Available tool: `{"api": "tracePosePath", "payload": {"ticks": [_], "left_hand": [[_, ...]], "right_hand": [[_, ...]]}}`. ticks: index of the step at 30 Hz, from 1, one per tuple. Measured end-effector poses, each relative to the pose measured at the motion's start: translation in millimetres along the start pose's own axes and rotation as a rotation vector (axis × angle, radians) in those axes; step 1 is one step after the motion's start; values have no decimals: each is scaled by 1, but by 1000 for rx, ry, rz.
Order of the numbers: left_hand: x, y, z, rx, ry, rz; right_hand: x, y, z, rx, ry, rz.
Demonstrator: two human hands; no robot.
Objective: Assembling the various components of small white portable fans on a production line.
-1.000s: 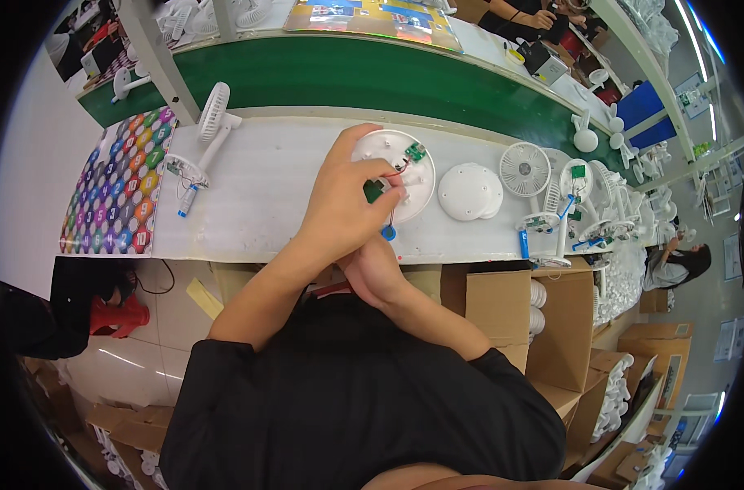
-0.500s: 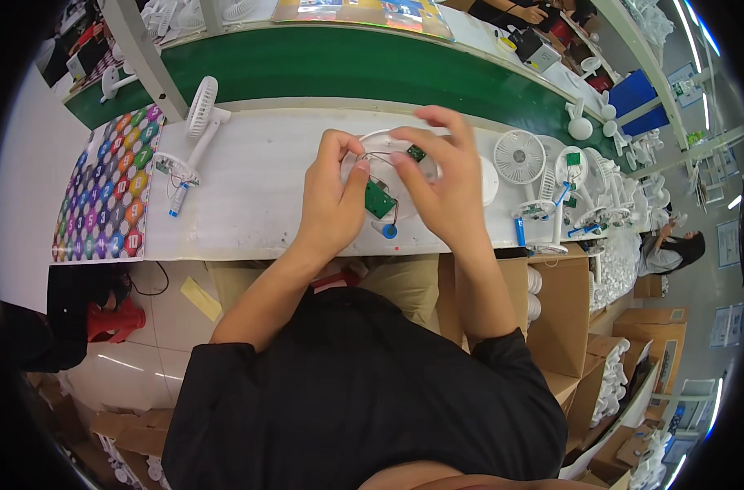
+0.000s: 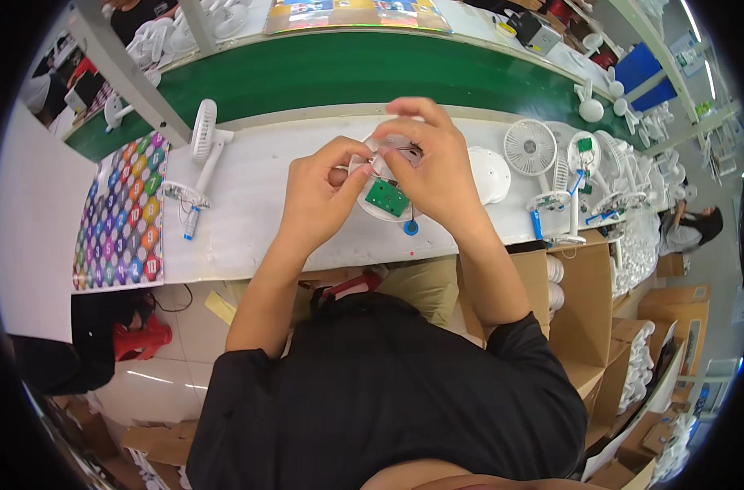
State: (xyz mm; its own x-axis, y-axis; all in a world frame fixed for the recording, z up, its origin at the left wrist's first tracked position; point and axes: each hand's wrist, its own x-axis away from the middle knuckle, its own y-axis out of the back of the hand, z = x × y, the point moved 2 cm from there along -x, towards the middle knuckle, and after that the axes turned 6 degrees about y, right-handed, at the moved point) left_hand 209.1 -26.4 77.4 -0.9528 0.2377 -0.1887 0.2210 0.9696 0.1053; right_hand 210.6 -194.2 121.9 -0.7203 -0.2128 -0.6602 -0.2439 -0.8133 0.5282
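A round white fan base (image 3: pixel 376 211) lies on the bench in front of me, its inside showing. A green circuit board (image 3: pixel 386 198) rests in its near part, and a blue-ended cylinder (image 3: pixel 410 228) sticks out at the near edge. Over the far part of the base, my left hand (image 3: pixel 327 189) pinches a thin wire between thumb and forefinger. My right hand (image 3: pixel 434 167) meets it there, thumb and forefinger closed on the same wire, other fingers raised. The fingertips hide most of the wire.
A white round cover (image 3: pixel 489 175) lies just right of my hand. Several partly assembled fans (image 3: pixel 531 149) crowd the bench's right side. To the left stand another fan (image 3: pixel 202 135) and a colourful printed sheet (image 3: pixel 123 212). Beyond the bench runs a green strip (image 3: pixel 323 69). Cardboard boxes (image 3: pixel 580 310) sit below right.
My hands have come closer together, their fingertips now meeting above the base. The circuit board lies flatter and shows more of its face. The whole view has shifted slightly.
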Motion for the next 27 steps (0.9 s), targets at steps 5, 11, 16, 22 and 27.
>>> {"api": "tracePosePath", "payload": {"ticks": [5, 11, 16, 22, 27], "left_hand": [[-13, -9, -1, 52, -7, -130], [-13, -18, 2, 46, -39, -165], [-12, -15, -6, -109, -31, -160], [-3, -15, -8, -140, 8, -170], [0, -19, -5, -132, -16, -170]], "right_hand": [[39, 46, 17, 9, -122, -178], [95, 7, 10, 22, -416, -67], [95, 16, 8, -561, -494, 34], [78, 22, 5, -1069, -727, -70], [64, 13, 0, -385, -387, -269]]}}
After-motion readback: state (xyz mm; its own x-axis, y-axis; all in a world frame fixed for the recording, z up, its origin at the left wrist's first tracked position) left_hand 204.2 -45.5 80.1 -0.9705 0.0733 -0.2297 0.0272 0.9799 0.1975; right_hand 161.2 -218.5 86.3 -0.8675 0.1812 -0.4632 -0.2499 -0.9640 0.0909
